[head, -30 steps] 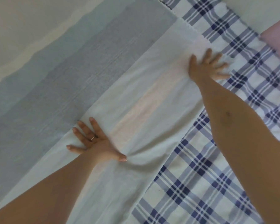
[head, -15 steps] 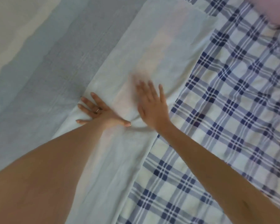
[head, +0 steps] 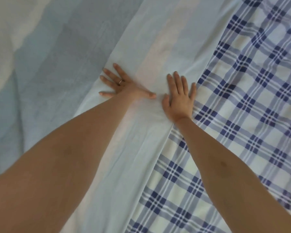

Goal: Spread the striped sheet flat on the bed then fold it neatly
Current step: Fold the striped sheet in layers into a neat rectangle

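Plaid bed cover [head: 242, 115] fills right side of view. Striped sheet [head: 71, 47] covers left and middle; its pale folded band runs diagonally along plaid. Left hand [head: 124, 85] and right hand [head: 181, 96] are both flat, fingers spread, pressing band, thumbs close together.

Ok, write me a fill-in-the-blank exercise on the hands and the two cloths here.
1. The left hand wears a ____ on one finger.
2. The checked cloth lies to the ____ of the striped sheet.
3. The right hand also lies flat on the striped sheet, so the hands pressing it number ____.
Missing words: ring; right; two.
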A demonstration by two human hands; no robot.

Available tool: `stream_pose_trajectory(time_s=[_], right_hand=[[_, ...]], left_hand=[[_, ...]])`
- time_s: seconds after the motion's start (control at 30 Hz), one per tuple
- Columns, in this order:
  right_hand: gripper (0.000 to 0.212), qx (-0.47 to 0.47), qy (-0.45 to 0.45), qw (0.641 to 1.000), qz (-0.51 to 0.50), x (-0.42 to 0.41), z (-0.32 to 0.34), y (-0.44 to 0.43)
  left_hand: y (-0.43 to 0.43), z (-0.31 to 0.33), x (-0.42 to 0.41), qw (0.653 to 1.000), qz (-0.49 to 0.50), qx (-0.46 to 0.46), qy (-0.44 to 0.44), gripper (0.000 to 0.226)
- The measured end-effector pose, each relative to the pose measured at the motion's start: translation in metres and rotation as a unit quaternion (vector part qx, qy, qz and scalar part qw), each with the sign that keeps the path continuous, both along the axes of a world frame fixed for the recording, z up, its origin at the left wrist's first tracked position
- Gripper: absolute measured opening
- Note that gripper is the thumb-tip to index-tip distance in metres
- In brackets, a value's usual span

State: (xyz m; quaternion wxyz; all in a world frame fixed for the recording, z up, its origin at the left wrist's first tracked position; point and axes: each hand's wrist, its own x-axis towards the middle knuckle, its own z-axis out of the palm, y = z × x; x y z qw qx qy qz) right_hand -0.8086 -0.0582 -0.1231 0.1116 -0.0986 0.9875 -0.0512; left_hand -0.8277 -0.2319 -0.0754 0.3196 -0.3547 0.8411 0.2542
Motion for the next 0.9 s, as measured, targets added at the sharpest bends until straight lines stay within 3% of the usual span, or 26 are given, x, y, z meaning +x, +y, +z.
stream_pose_trajectory(time_s=[0.13,0.2,0.27,0.3,0.37,0.43,0.5,0.53,0.6,0.63,0.67,0.7,0.77,0.8,0.9], right_hand=[[0.065,0.003,0.029,1.0,0.0,0.0,-0.004,0.0],[0.065,0.023,0.021,1.0,0.001,0.004,-0.004,0.0],[0.063,0.056,0.0,0.998,-0.001,0.007,0.001,-0.005],[0.062,0.067,-0.017,0.997,-0.017,0.009,0.007,-0.011],[0.062,0.057,-0.031,0.996,-0.053,0.037,0.024,-0.033],[0.062,0.0,-0.022,0.998,-0.061,0.088,0.037,-0.06],[0.066,-0.072,-0.032,0.997,0.004,0.151,0.052,-0.09],[0.067,-0.1,-0.052,0.993,0.046,0.18,0.057,-0.11],[0.069,-0.121,-0.101,0.98,0.124,0.219,0.061,-0.149],[0.07,-0.115,-0.13,0.973,0.152,0.234,0.061,-0.167],[0.073,-0.102,-0.162,0.965,0.181,0.249,0.059,-0.191],[0.08,-0.074,-0.193,0.96,0.189,0.257,0.054,-0.203],[0.098,0.013,-0.243,0.95,0.197,0.265,0.043,-0.223],[0.103,0.061,-0.256,0.946,0.192,0.262,0.039,-0.223],[0.107,0.123,-0.279,0.934,0.189,0.262,0.04,-0.235]], left_hand=[[0.0,-0.011,0.005,0.999,-0.031,0.004,0.026,0.159],[0.002,-0.018,0.033,0.989,-0.118,-0.033,0.087,0.127],[0.005,-0.034,0.093,0.94,-0.24,-0.102,0.22,0.081],[0.011,-0.041,0.134,0.906,-0.294,-0.115,0.283,0.068],[0.034,-0.046,0.232,0.855,-0.395,-0.055,0.331,0.061],[0.058,-0.038,0.317,0.818,-0.497,0.07,0.281,0.056],[0.056,-0.022,0.37,0.78,-0.528,0.209,0.264,0.046],[0.038,-0.011,0.388,0.786,-0.499,0.243,0.273,0.041],[-0.015,0.002,0.41,0.852,-0.378,0.126,0.34,0.047],[-0.05,0.008,0.417,0.9,-0.294,0.023,0.32,0.068],[-0.093,0.016,0.428,0.951,-0.18,-0.061,0.243,0.096],[-0.129,0.018,0.434,0.981,-0.059,-0.109,0.148,0.121],[-0.184,0.02,0.444,0.989,0.111,-0.083,-0.057,0.153],[-0.195,0.018,0.443,0.984,0.125,-0.062,-0.108,0.16],[-0.208,0.018,0.447,0.983,0.104,-0.018,-0.148,0.167]])
